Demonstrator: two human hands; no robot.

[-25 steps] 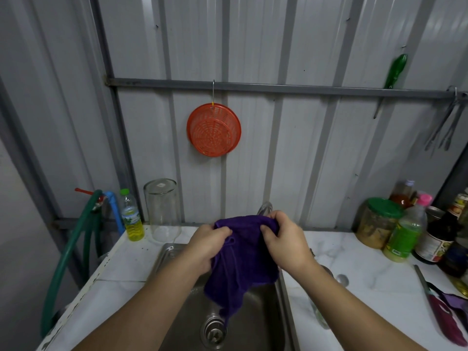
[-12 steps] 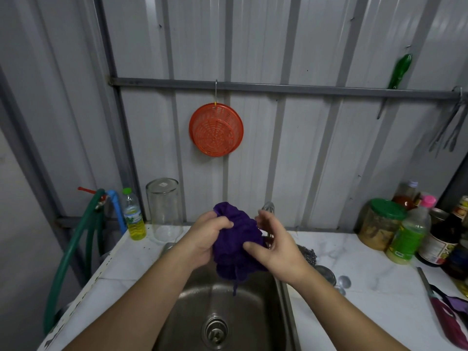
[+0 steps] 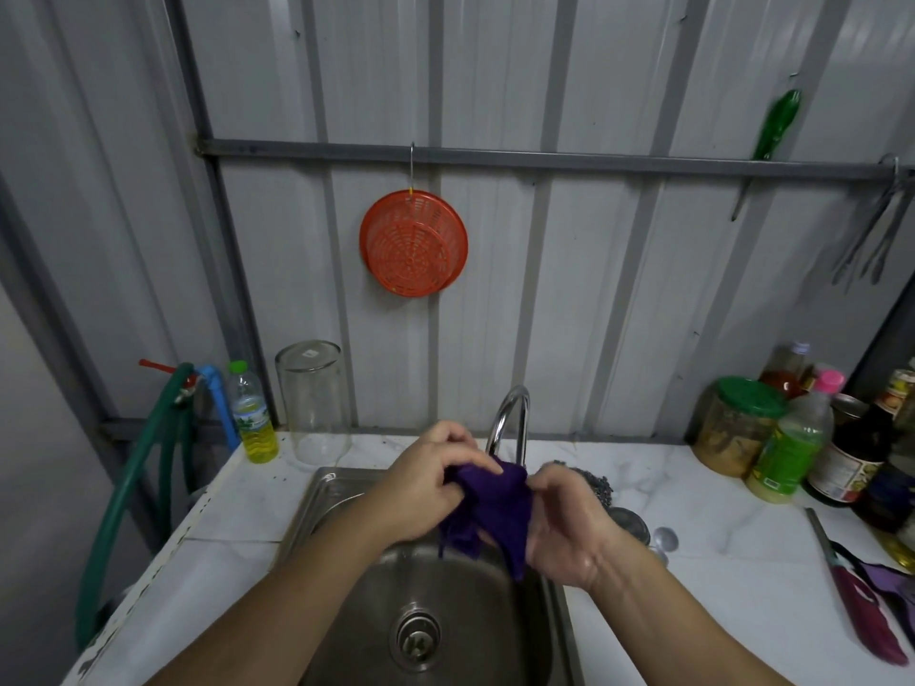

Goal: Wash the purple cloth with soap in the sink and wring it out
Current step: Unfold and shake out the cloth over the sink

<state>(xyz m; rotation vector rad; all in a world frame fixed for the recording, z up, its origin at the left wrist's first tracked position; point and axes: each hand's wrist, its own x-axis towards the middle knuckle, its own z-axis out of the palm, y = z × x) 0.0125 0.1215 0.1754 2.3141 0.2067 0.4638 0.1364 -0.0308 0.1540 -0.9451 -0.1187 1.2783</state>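
— What's just changed?

— I've brought the purple cloth (image 3: 495,507) lower, so it sits bunched between my hands right over the sink (image 3: 346,492), just in front of the tap (image 3: 510,418). My left hand (image 3: 426,482) has its fingers curled round the top of the bundle; my right hand (image 3: 569,527) cups and grips the other side, palm turned up, looking wet. Close together, both clamped on the cloth.

— And for the wash?

— I'd say I'm in the rubbing stage — kneading it, not yet twisting it tight. I can't see any water running or suds, so I can't tell how far the soaping has got.

— How does it compare with a second ago?

— Then it hung long from both fists, its tail down in the basin. Half a second back it was balled up high. Now it's lower, with only short ends dangling.
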